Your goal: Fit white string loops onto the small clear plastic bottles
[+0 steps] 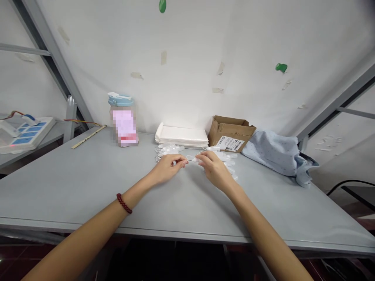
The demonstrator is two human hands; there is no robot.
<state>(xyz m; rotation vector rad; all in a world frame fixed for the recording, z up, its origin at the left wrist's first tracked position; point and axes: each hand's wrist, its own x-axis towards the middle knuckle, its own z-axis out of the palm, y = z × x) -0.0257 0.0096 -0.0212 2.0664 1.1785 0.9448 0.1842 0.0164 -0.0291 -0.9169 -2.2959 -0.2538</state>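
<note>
My left hand (170,168) is closed in a pinch on the end of a thin cord (190,157). That cord runs across the gap to a small white plastic piece (195,159), which the fingertips of my right hand (216,168) grip. Most of the piece is hidden behind those fingers. Just beyond my left hand lies a pile of white tube-like pieces (170,148) with loops of cord. More white tube-like pieces (228,156) lie spread beside and behind my right hand, partly covered by it. A dark red beaded bracelet (124,203) circles my left wrist.
A stack of white padded envelopes (183,134) and an open cardboard box (231,134) stand along the wall. Light blue cloth (272,153) lies at the right. Further left are a blue-lidded container (124,121), a yellowish strip (89,136) and a white device with blue panels (27,134).
</note>
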